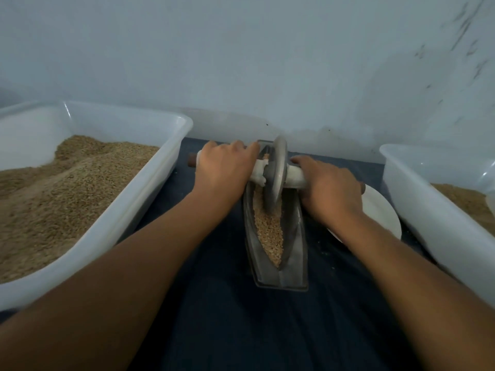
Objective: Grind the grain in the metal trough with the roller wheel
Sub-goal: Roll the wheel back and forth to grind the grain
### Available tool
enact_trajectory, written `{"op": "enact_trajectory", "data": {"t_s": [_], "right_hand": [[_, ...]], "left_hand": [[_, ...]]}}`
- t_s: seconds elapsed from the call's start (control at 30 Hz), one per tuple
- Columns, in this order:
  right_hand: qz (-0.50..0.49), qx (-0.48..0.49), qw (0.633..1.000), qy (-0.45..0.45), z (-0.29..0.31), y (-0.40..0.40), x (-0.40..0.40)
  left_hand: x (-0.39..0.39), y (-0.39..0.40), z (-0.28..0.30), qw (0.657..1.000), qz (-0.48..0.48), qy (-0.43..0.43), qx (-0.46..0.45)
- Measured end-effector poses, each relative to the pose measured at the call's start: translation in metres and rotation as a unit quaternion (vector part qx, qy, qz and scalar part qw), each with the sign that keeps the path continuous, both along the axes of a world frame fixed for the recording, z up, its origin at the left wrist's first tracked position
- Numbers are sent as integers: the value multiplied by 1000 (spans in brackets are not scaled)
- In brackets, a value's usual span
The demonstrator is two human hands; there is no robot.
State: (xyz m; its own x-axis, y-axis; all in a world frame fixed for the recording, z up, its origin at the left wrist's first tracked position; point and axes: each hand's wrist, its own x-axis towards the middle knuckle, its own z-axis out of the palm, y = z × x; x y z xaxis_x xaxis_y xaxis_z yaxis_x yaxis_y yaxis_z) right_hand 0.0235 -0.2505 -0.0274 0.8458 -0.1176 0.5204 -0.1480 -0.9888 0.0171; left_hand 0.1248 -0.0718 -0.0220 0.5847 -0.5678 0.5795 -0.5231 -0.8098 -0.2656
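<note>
Both hands grip the axle — left hand (225,167) and right hand (328,187) either side of the wheel (276,172), which stands upright in the trough (294,236) on grain (269,231) — between two tubs.

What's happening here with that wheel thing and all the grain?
A person is grinding grain by hand. The left hand and right hand each grip one end of the white axle handle running through a grey metal roller wheel. The wheel stands in a narrow boat-shaped metal trough, towards its far end, on tan grain. A large white plastic tub of grain sits to the left; a second white tub and a white plate sit to the right.
</note>
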Motion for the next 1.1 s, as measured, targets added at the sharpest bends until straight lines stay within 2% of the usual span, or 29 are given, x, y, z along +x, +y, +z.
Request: {"op": "enact_trajectory", "data": {"t_s": [0.2,0.53,0.73,1.1], "right_hand": [[29,28,999,-30,0,16,-28],[72,61,988,-125,-5,34,-68],[94,16,979,-179,-6,35,-76],[106,2,970,-220,-3,39,-89]], "left_hand": [[-29,16,0,1000,11,9,2],[-59,37,13,995,-6,94,14],[-72,50,14,997,-23,66,-24],[-94,63,14,996,-44,6,-71]]}}
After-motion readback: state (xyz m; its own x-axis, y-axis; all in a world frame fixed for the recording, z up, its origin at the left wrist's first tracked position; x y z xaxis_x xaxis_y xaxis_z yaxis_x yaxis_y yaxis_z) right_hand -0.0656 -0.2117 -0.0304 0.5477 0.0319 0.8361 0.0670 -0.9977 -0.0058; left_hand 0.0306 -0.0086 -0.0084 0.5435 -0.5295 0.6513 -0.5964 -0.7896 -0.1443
